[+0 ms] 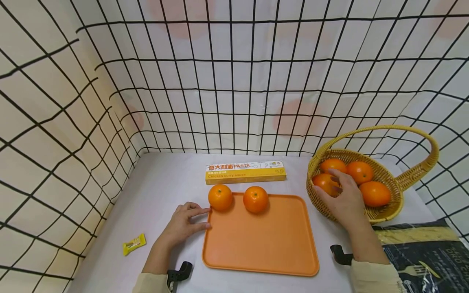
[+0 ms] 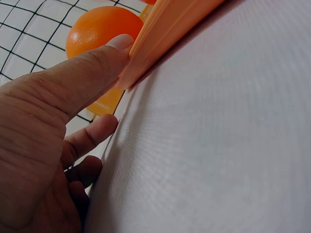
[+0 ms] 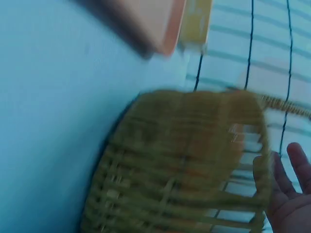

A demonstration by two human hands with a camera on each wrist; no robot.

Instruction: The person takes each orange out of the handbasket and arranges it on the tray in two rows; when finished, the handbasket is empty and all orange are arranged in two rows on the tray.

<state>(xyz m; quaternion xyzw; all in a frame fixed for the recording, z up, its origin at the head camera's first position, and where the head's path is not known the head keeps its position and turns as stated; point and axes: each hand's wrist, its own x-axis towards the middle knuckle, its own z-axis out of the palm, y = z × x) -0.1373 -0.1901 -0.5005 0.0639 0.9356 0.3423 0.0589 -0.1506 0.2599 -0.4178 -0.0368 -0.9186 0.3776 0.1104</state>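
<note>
While the left hand touches the left edge of the tray, the right hand is over the basket, to the right of the tray. The step looks like picking up an orange. That orange is inside the basket, on the side nearest the tray, with three others close by. The right hand's fingers look spread and loose; I cannot tell if they touch the orange. The left hand's fingers are loose too, with the thumb on the tray's edge.

To do this well, it should help to put the thumb on one side of the orange and the fingers on the other, then squeeze gently. It is round and smooth, so it could roll off a weak grip. Lift it straight up first, so the others don't get bumped, and watch out for the handle. The left hand should press softly, because two more oranges sit at the tray's far edge and might roll.
</note>
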